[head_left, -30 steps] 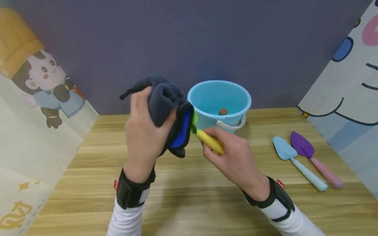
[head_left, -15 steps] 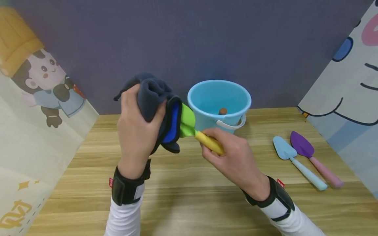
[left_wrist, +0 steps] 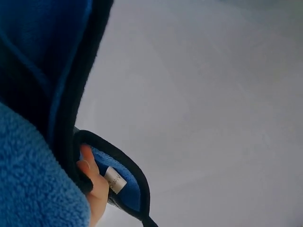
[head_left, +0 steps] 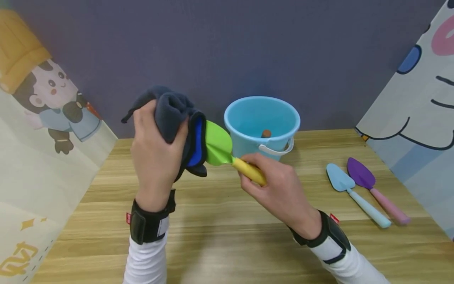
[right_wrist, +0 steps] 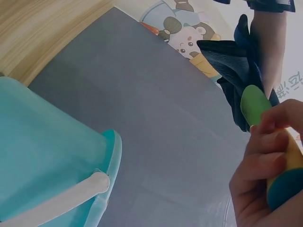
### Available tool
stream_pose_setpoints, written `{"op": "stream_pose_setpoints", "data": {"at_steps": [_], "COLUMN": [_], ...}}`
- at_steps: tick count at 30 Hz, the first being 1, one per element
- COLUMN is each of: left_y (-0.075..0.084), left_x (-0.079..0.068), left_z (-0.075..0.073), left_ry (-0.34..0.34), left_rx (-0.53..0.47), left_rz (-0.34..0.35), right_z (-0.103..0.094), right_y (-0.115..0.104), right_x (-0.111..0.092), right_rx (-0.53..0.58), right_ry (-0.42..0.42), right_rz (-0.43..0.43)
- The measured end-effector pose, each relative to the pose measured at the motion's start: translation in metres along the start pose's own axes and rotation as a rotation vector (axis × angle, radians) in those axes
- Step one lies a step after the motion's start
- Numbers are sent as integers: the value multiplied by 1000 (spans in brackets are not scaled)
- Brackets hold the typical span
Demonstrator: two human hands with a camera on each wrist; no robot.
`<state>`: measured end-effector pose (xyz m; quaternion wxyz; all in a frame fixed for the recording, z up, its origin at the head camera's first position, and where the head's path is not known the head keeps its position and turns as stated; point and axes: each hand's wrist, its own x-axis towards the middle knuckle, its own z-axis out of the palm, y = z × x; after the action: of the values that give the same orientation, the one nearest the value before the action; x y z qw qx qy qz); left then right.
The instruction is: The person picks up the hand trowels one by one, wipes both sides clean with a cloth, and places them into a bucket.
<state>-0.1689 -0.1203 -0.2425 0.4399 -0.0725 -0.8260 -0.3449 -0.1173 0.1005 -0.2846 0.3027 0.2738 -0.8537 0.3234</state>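
My left hand (head_left: 156,154) grips a bunched dark grey cloth (head_left: 170,114) with a blue inner side and black edging. In the left wrist view the blue fleece of the cloth (left_wrist: 38,170) fills the left, with fingertips and a small white label at a folded corner. My right hand (head_left: 280,189) holds a small trowel by its yellow handle (head_left: 250,170). The trowel's green blade (head_left: 217,144) points left, its far end at the cloth's edge; whether the two touch I cannot tell. In the right wrist view the curled fingers (right_wrist: 265,165) wrap the handle.
A light blue bucket (head_left: 241,144) with a white handle stands behind my right hand, a brown round-ended thing (head_left: 266,133) inside. On the wooden table (head_left: 220,236) at right lie a light blue trowel (head_left: 358,195) and a purple trowel with a pink handle (head_left: 376,191). Panels enclose the table.
My left hand with the cloth has moved left, away from the right hand. More of the green blade has come into sight. The right hand has stayed nearly still.
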Motion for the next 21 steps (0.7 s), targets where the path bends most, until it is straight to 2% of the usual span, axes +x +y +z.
{"op": "stream_pose_setpoints", "data": {"at_steps": [9, 21], "left_y": [-1, 3], "left_x": [0, 0], "left_z": [-5, -9], "left_ry": [36, 56], "left_rx": [66, 54], "left_rz": [-21, -25], "right_z": [3, 0], "right_y": [3, 6], "right_x": [-2, 0], "right_rx": [-21, -28], "right_ry": [30, 40], "right_rz": [40, 147]}}
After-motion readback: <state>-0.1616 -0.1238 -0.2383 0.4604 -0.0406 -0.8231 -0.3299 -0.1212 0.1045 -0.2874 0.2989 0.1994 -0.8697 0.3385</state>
